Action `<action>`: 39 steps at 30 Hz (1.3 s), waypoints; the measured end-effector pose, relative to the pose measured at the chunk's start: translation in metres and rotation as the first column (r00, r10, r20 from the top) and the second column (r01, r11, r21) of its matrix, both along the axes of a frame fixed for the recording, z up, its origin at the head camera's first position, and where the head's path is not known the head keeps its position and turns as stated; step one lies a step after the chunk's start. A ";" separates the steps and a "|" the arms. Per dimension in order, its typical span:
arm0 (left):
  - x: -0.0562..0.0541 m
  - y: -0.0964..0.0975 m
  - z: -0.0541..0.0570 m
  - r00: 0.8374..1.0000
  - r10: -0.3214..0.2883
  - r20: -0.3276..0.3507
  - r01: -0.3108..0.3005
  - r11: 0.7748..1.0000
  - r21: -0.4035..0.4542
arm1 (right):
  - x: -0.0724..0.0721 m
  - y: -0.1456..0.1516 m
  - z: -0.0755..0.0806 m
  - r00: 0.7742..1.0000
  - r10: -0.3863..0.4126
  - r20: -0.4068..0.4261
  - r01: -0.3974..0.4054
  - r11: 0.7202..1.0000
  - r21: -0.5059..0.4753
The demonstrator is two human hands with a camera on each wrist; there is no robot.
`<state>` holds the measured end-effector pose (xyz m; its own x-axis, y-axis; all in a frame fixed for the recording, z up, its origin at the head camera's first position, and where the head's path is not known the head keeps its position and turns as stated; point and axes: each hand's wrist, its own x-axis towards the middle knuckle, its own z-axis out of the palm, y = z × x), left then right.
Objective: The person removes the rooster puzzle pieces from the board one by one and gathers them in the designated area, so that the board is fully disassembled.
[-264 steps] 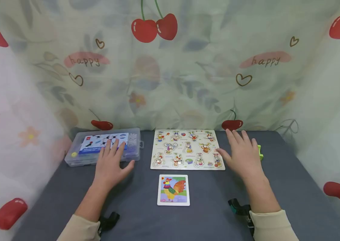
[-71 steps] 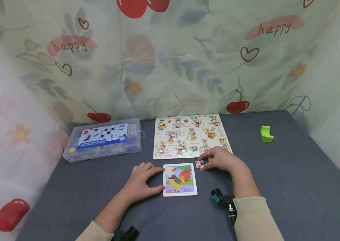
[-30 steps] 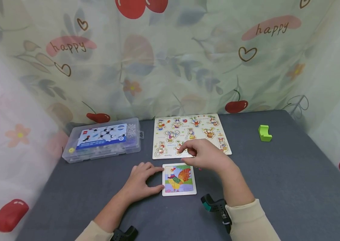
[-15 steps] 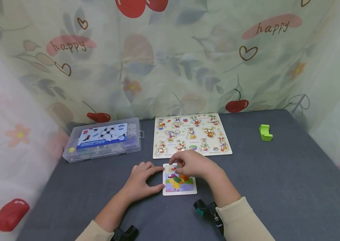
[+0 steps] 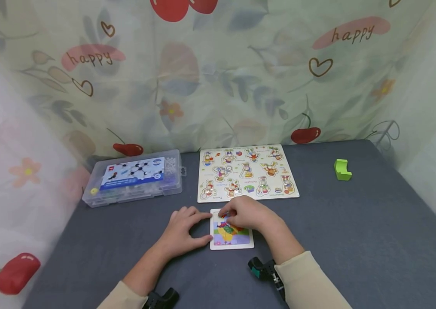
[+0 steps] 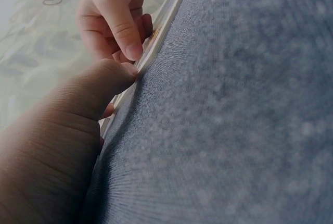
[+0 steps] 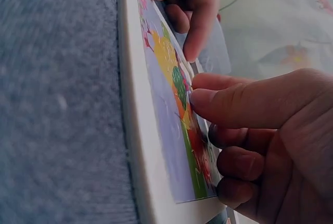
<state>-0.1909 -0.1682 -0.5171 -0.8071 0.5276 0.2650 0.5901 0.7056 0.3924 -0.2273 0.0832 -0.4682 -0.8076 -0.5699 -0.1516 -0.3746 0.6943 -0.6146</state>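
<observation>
A small square rooster jigsaw puzzle (image 5: 231, 240) in a white frame lies flat on the grey table (image 5: 337, 249). My left hand (image 5: 181, 229) touches its left side with thumb and forefinger held apart and fairly straight. From the upper right, my right hand (image 5: 251, 213) reaches over the picture, its fingers bent. In the right wrist view, thumb (image 7: 208, 101) and forefinger come together at the picture's surface, pinching at a piece near the upper left corner; the fingertips mostly cover that piece. The spot just right of the puzzle is hidden by the right hand.
Behind the puzzle lies a white board (image 5: 218, 186) with several animal figures. A clear plastic case (image 5: 171, 184) with a molecule label stands at the back left. A green curved block (image 5: 342, 171) sits at the right. Printed curtains (image 5: 202, 120) hang around the table.
My right hand left a loose puzzle piece on the table right of the puzzle, then moved left over the picture and lowered onto its upper left part. The left hand stays at the frame.
</observation>
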 end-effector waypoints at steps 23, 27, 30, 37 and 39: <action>-0.001 0.000 0.001 1.000 -0.002 0.008 0.002 1.000 -0.010 | -0.001 -0.005 -0.005 0.999 -0.010 -0.047 0.011 1.000 0.012; -0.001 0.000 0.001 1.000 0.002 0.013 -0.002 1.000 -0.008 | -0.002 -0.005 -0.005 0.998 -0.013 -0.068 0.013 1.000 0.005; -0.001 0.000 0.001 1.000 0.007 0.013 -0.006 1.000 -0.011 | -0.001 -0.004 -0.004 0.997 -0.019 -0.069 0.019 1.000 0.001; 0.000 0.001 0.002 1.000 0.005 0.015 -0.005 1.000 -0.012 | 0.000 -0.001 0.002 0.999 -0.027 -0.023 0.027 0.999 -0.019; 0.000 0.001 0.001 1.000 0.003 0.009 -0.003 1.000 -0.006 | -0.001 -0.001 0.002 0.999 -0.039 -0.013 0.039 0.999 -0.033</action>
